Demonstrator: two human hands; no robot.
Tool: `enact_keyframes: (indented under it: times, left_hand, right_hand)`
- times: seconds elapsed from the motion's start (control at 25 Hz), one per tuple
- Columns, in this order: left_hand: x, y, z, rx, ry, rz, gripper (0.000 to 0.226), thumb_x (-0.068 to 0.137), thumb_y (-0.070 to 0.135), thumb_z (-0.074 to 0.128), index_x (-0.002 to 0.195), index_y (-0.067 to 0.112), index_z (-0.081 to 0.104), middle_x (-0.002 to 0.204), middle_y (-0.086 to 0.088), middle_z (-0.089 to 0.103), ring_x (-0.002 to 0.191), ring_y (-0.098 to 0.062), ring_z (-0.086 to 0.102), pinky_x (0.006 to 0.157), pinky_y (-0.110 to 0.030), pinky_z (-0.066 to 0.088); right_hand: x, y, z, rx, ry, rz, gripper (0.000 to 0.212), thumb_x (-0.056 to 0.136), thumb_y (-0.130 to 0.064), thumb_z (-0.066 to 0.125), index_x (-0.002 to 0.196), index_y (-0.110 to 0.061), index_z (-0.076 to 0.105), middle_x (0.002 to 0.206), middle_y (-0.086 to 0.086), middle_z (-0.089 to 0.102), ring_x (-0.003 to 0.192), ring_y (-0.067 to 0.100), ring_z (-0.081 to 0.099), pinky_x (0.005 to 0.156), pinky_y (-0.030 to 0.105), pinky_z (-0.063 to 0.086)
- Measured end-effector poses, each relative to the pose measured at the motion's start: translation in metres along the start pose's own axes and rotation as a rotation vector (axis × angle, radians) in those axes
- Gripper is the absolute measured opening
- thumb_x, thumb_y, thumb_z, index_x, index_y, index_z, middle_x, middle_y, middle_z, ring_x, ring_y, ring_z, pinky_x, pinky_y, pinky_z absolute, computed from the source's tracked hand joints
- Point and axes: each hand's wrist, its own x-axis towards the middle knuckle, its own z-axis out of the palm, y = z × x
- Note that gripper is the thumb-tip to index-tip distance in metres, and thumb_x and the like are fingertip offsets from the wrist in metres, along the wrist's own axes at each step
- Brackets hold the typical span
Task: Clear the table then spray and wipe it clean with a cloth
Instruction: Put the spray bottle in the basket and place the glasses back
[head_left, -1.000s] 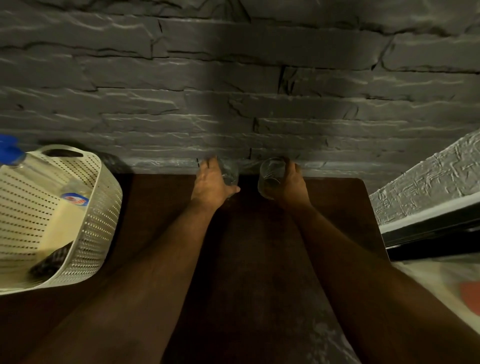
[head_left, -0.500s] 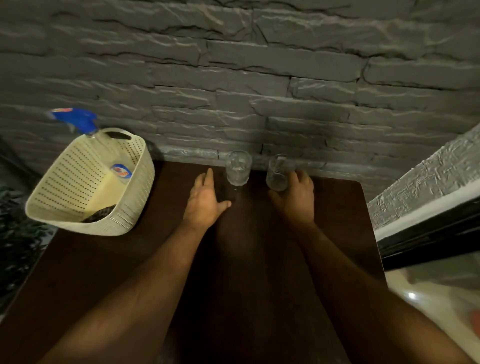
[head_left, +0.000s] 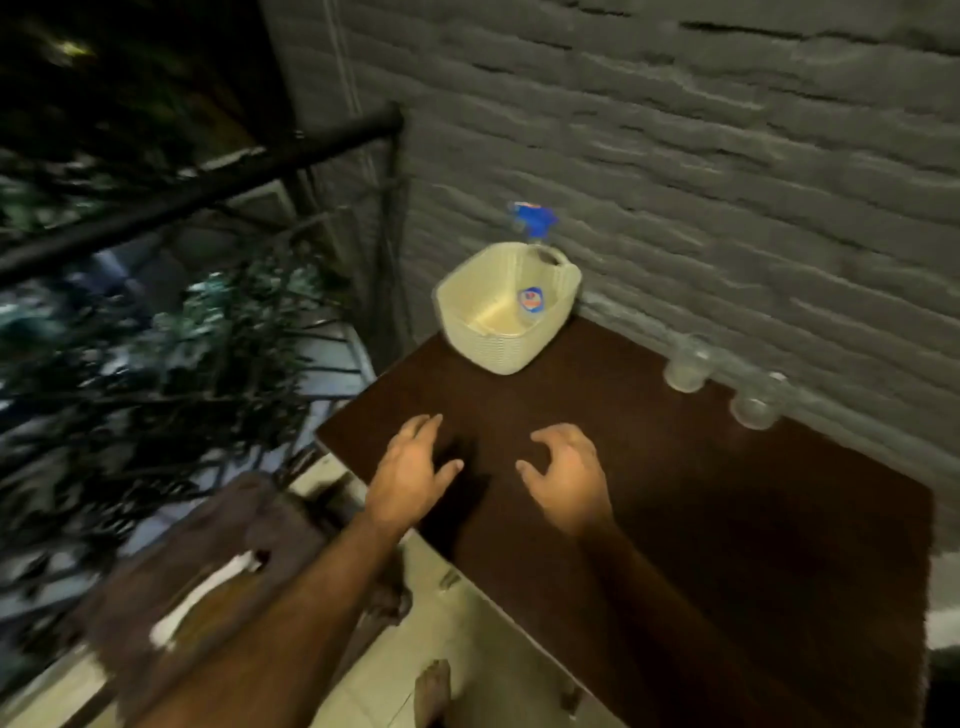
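Two clear glasses stand on the dark brown table (head_left: 675, 519) against the grey wall, one glass (head_left: 685, 370) left of the other glass (head_left: 757, 406). A cream perforated basket (head_left: 506, 306) sits at the table's far left corner, and a spray bottle with a blue trigger head (head_left: 535, 221) leans inside it. My left hand (head_left: 410, 475) hovers over the table's left edge with relaxed fingers and holds nothing. My right hand (head_left: 569, 478) hangs beside it with loosely curled fingers, also holding nothing. Both hands are well apart from the glasses.
A black metal railing (head_left: 208, 187) runs left of the table, with dark foliage beyond it. A brown cloth-covered seat (head_left: 208, 561) stands below my left forearm. My bare foot (head_left: 434, 691) rests on the pale tiled floor.
Both hands have drawn back from the two glasses, which stay by the wall. The view has swung left, bringing the railing, foliage and seat into sight.
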Motion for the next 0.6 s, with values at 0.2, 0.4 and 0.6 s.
enact_keyframes:
  times: [0.2, 0.4, 0.6]
  left_hand:
    - [-0.078, -0.119, -0.078, 0.026, 0.138, -0.21, 0.067, 0.087, 0.04, 0.062, 0.144, 0.015, 0.037, 0.147, -0.008, 0.037, 0.135, -0.026, 0.037, 0.109, -0.037, 0.033]
    - [-0.152, -0.231, -0.112, 0.051, 0.191, -0.466, 0.06, 0.086, 0.04, 0.063, 0.138, 0.015, 0.044, 0.14, -0.007, 0.045, 0.129, -0.026, 0.043, 0.105, -0.034, 0.035]
    - [-0.174, -0.339, -0.102, 0.052, 0.048, -0.63, 0.062, 0.084, 0.038, 0.065, 0.136, 0.012, 0.045, 0.132, -0.013, 0.05, 0.12, -0.032, 0.05, 0.1, -0.035, 0.039]
  right_hand:
    - [-0.011, -0.119, 0.081, -0.012, -0.205, -0.261, 0.038, 0.084, -0.032, 0.069, 0.121, -0.024, 0.063, 0.129, 0.0, 0.055, 0.121, 0.021, 0.051, 0.1, 0.036, 0.048]
    - [-0.041, -0.203, 0.181, -0.055, -0.437, -0.415, 0.039, 0.083, -0.035, 0.069, 0.119, -0.022, 0.063, 0.125, 0.003, 0.058, 0.117, 0.025, 0.054, 0.097, 0.035, 0.047]
    - [-0.049, -0.239, 0.284, -0.162, -0.656, -0.424, 0.049, 0.082, -0.031, 0.07, 0.128, -0.018, 0.058, 0.128, 0.008, 0.059, 0.117, 0.028, 0.057, 0.098, 0.036, 0.049]
